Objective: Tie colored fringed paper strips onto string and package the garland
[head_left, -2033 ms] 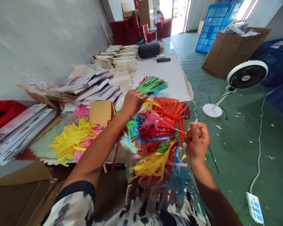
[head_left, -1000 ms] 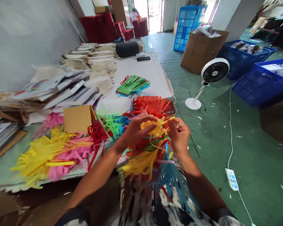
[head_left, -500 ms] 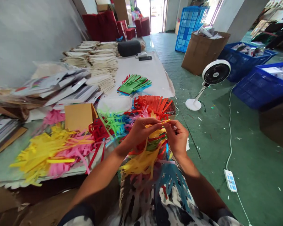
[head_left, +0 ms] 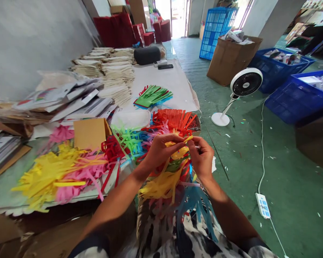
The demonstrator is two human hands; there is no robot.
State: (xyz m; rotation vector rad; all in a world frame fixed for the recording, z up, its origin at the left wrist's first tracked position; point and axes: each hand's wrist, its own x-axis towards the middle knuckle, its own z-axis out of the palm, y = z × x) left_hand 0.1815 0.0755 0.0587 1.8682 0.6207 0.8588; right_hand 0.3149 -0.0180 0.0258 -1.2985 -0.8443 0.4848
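Both my hands meet above my lap, pinching a rolled yellow tassel strip (head_left: 188,139) between them. My left hand (head_left: 163,148) is closed, thumb and fingertips on the strip's left part. My right hand (head_left: 201,156) is closed at its right end, with a small white piece showing by its fingers. Below them hang yellow fringe strips (head_left: 161,184) and blue fringe strips (head_left: 196,204) over my lap. An orange-red fringe bundle (head_left: 174,120) lies just beyond my hands, and light green fringe (head_left: 127,139) lies to their left.
Yellow fringe (head_left: 48,172) and pink fringe (head_left: 83,175) heap on the table's left. Green fringed sheets (head_left: 154,96) lie farther back, near fabric stacks (head_left: 118,71). On the floor at right stand a white fan (head_left: 247,84), a power strip (head_left: 263,206) and blue crates (head_left: 301,96).
The yellow strip's free end has tilted up slightly between my fingertips. My right fingers have shifted a little, and more of the white piece shows. My left hand stays nearly still.
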